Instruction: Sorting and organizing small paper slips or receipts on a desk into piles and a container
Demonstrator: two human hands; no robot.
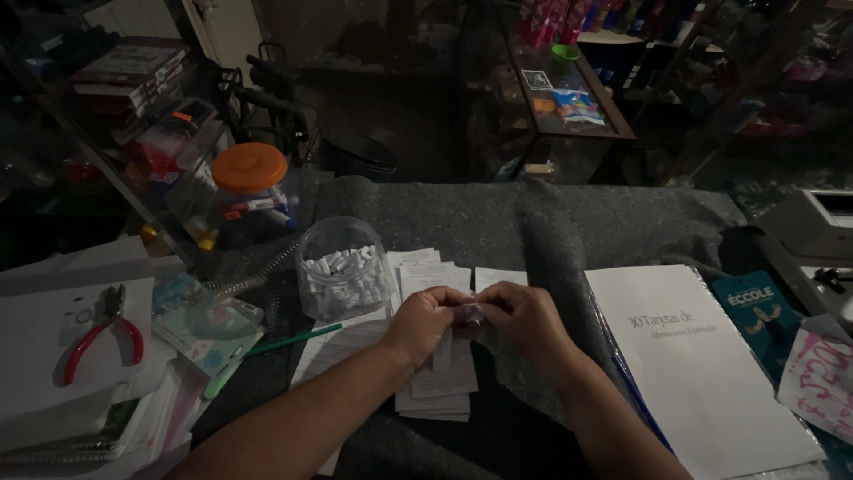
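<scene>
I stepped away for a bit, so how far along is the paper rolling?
Done: the clear jar holds many small white rolls. In hand: left hand and right hand pinch one small slip between fingertips. Left: a stack of paper slips lies flat on the grey cloth.

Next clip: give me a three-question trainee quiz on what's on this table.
1. True or false: both hands pinch one small slip of paper.
2. What fills the clear jar? A) coins B) small rolled white papers C) beads
3. Which tool lies at the far left of the table?

Key:
1. True; the left hand and right hand meet on it above the stack of paper slips.
2. B.
3. The red-handled pliers.
</scene>
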